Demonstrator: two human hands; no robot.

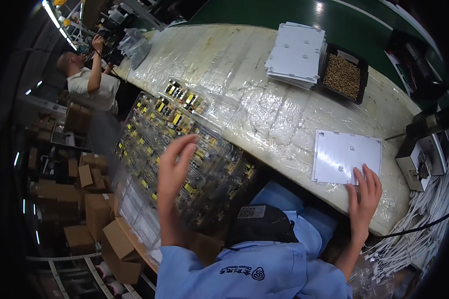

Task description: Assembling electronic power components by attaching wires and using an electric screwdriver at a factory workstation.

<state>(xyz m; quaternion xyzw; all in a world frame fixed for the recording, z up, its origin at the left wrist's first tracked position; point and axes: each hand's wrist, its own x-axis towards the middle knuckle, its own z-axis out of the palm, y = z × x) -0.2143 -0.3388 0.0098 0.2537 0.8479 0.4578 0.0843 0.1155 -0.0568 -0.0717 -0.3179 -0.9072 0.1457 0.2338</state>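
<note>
A flat white plastic panel [347, 155] with small raised clips lies near the right end of the table. My right hand [366, 192] rests on its near edge, fingers spread and nothing gripped. My left hand [176, 162] is raised over clear plastic trays of circuit boards [172, 117], its fingers stretched out and holding nothing. The boards carry yellow and black parts. I cannot tell whether this hand touches the tray beneath it.
Farther back stand a stack of white panels [295, 54] and a black bin of small brass-coloured screws [342, 75]. A dark power screwdriver [429, 123] and a box-like device [415, 167] sit at right, near white cables [414, 234]. Cardboard boxes [122, 249] and a co-worker [92, 84] are at left.
</note>
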